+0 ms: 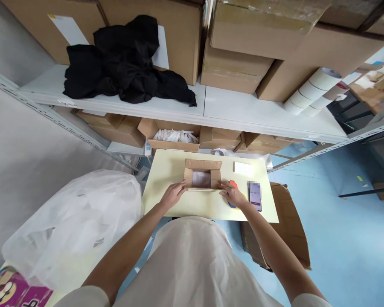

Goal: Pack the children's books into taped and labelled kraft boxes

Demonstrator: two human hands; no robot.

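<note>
A small open cardboard box (203,164) sits on the pale yellow table, its back flap standing up. Inside lies something flat and whitish (201,179), perhaps under clear film; its kind is unclear. My left hand (173,194) grips the box's near left corner with its fingertips. At the near right corner, my right hand (233,194) has its fingers closed on the box edge. Partly hidden beneath that hand is a red, blue and yellow object (233,184). A phone (255,197) with a lit screen lies farther right, and a white flat block (243,168) rests behind it.
Behind the table (160,170) stands a shelf (230,106) with large cartons, black cloth (128,64) and white rolls (313,89). An open carton (176,147) holds white pieces. A big plastic bag (80,226) bulges at left; a large open carton (288,226) stands right.
</note>
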